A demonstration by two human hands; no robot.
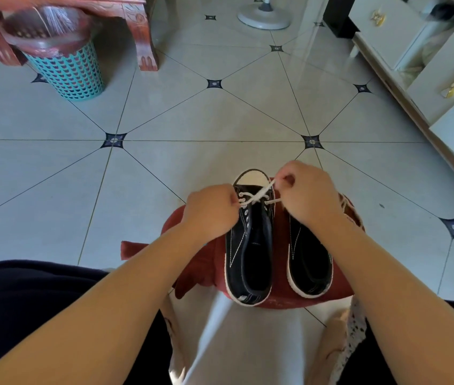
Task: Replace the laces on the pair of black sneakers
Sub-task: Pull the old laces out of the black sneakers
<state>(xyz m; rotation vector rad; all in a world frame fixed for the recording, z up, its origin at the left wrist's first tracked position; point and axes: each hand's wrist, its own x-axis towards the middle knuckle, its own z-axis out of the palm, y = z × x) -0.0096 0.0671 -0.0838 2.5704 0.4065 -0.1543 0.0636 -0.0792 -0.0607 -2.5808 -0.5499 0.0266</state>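
Both hands clamped: my left hand (pixel 211 210) and right hand (pixel 307 193) each pinch the white lace (pixel 259 194), crossed over the black sneaker (pixel 249 251) on the red cushion (pixel 198 262). Toe points away from me, and the empty eyelets run back towards me.

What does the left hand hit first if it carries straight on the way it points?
Likely the front of the sneaker being laced, right beside the left hand pinching the lace; depth unclear.

Bright daylight, fisheye edges, top blur.
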